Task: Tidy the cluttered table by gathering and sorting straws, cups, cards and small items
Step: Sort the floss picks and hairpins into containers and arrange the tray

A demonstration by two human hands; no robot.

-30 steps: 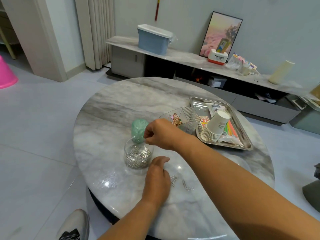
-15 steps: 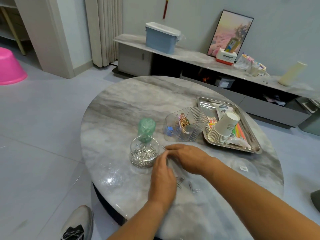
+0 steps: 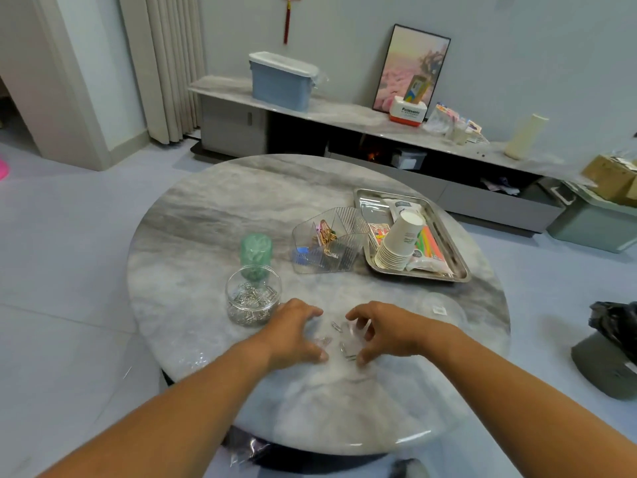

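Observation:
A few loose silver paper clips [image 3: 339, 339] lie on the round marble table [image 3: 213, 215] between my hands. My left hand [image 3: 293, 334] rests on the table just left of them, fingers loosely bent, holding nothing that I can see. My right hand [image 3: 386, 331] hovers just right of them with fingers curled down toward the clips. A clear round jar [image 3: 253, 300] full of silver clips stands left of my left hand. Behind it stands a green jar [image 3: 255, 251].
A clear divided organiser [image 3: 329, 243] with coloured clips sits mid-table. A metal tray [image 3: 455, 270] at the right holds a stack of paper cups [image 3: 400, 241], coloured straws [image 3: 429, 244] and packets. A clear lid [image 3: 439, 310] lies right of my right hand. A low cabinet runs behind.
My right hand came down from above the clear jar to the table. Both hands have since spread apart around the loose clips. The camera has shifted nearer.

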